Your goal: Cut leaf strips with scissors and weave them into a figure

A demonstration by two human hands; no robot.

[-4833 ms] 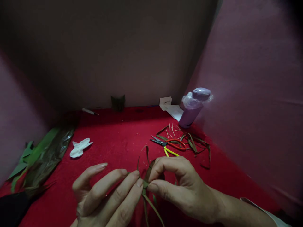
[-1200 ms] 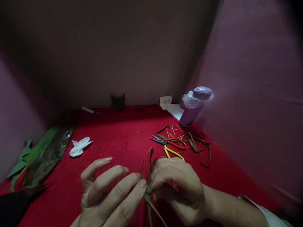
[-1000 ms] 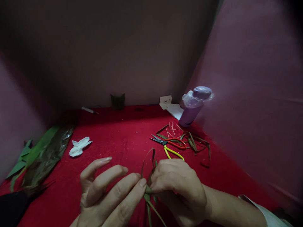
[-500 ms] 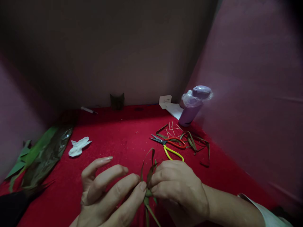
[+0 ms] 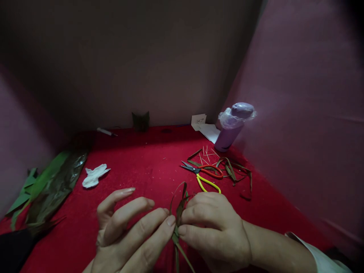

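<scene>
- My left hand [image 5: 127, 233] and right hand [image 5: 217, 233] meet over the near edge of the red cloth [image 5: 142, 159]. Between them they pinch 1 narrow leaf strip [image 5: 179, 206], low in the middle of my view.
- On the left, 2 fingertips [image 5: 170, 220] press against the strip at its fold. The other 2 fingers are lifted and spread, holding nothing. I cannot tell where that thumb sits.
- The right hand is curled almost to a fist, with thumb and forefinger clamped on the strip directly opposite the left fingertips.
- Loops of the strip rise above my knuckles, and its tails hang down toward me.
- The grip covers only a very small patch. If either side slackens, I think the springy loops could pop the fold open.
- The strip looks brownish and dry. A hard tug or too sharp a crease could split it lengthwise or snap it.
- My right knuckles hide most of the fold, so I am working partly by touch. A tail could pass on the wrong side without my seeing it.
- The light is dim, which makes a small tear easy to miss.
- The scissors [image 5: 203, 172] lie just beyond my right hand, with the toothpicks [image 5: 206, 154] past them. A careless reach could meet a blade or a point.
- The leaf scraps [image 5: 234, 170] lie beside the scissors. A sweep of my right forearm could drag them into the work or knock over the purple bottle [image 5: 230, 131].
</scene>
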